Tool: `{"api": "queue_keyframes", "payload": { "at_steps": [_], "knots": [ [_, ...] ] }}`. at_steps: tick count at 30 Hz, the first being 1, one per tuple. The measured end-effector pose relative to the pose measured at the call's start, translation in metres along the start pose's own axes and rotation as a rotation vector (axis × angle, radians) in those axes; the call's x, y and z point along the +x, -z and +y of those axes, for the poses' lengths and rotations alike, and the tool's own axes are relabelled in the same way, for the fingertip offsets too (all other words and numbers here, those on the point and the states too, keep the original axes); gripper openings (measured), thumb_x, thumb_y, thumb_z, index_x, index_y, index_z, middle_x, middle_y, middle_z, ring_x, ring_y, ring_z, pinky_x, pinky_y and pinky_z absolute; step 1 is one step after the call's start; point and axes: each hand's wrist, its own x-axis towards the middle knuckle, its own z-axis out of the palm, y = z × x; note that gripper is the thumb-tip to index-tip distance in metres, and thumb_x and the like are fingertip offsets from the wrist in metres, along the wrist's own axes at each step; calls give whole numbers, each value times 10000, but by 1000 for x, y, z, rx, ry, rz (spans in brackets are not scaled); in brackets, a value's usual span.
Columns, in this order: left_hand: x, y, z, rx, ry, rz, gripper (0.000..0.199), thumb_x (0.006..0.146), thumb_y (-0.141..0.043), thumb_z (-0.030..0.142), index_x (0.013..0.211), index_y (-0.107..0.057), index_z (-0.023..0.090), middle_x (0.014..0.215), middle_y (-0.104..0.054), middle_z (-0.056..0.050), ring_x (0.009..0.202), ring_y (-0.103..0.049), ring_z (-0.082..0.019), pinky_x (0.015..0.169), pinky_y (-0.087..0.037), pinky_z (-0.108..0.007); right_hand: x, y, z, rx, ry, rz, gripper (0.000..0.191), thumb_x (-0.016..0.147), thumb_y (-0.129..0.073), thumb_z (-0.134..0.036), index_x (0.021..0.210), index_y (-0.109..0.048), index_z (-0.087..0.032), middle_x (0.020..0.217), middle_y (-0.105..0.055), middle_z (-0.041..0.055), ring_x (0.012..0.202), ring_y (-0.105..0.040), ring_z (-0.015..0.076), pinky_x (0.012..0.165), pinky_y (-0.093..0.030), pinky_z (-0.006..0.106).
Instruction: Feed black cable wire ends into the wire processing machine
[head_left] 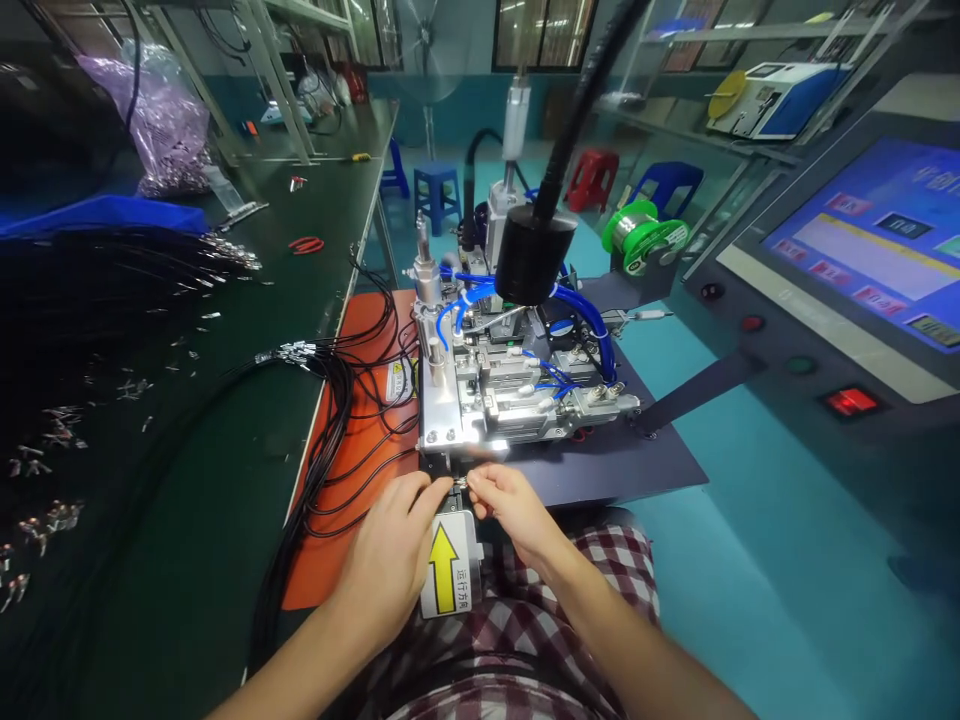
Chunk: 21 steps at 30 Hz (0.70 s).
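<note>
My left hand point(394, 535) reaches to the front of a benchtop machine point(517, 400), fingers bent together around the end of something mostly hidden. Facing it, my right hand point(510, 500) pinches a small metal connector point(461, 483) between thumb and fingertips. The connector lies in the narrow gap between both hands, over a dark track at the machine's front edge. Just below is a white plate with a yellow arrow point(444, 570). Black cables point(330, 430) run in a bundle to the left of my left hand, over an orange mat point(360, 375).
A dark bench point(225, 420) on the left carries many cables with metal ends, red-handled pliers point(306, 245) and a purple bag point(161, 120). A black cylindrical fixture point(534, 255) hangs above the machine. A green solder spool point(645, 235) and a control screen point(885, 225) stand right.
</note>
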Motion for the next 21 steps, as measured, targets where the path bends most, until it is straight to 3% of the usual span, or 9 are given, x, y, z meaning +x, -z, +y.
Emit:
{"api": "queue_keyframes", "payload": {
  "at_steps": [10,13,17,21],
  "knots": [
    [6,-15,8,36,33,24,358,851,-391,63,1172,-535,128,1105,-497,-108,961,-449,-233,784,-438,-397,-1,0,-2,-12,-2,19,386,725,-631,-463,736,-487,-105,666,-495,0,544,-415,75,581,-300,246],
    [4,-14,10,34,49,44,359,844,-388,50,1154,-546,139,1089,-503,-97,958,-462,-212,789,-452,-369,-1,0,-1,-28,-2,28,369,753,-613,-446,761,-484,-100,680,-497,1,551,-420,72,590,-306,244],
    [-15,-4,7,48,84,75,352,895,-356,103,1219,-489,139,1157,-476,-95,1075,-445,-175,869,-462,-313,-1,0,1,-49,8,28,342,784,-587,-418,787,-484,-92,686,-499,3,556,-426,71,595,-312,242],
    [-44,3,1,271,188,42,427,940,-341,229,1358,-362,144,1262,-435,-95,1128,-423,-198,869,-480,-351,-2,1,2,-58,19,35,333,785,-586,-403,785,-491,-84,691,-507,3,556,-431,67,600,-317,240]
  ]
}}
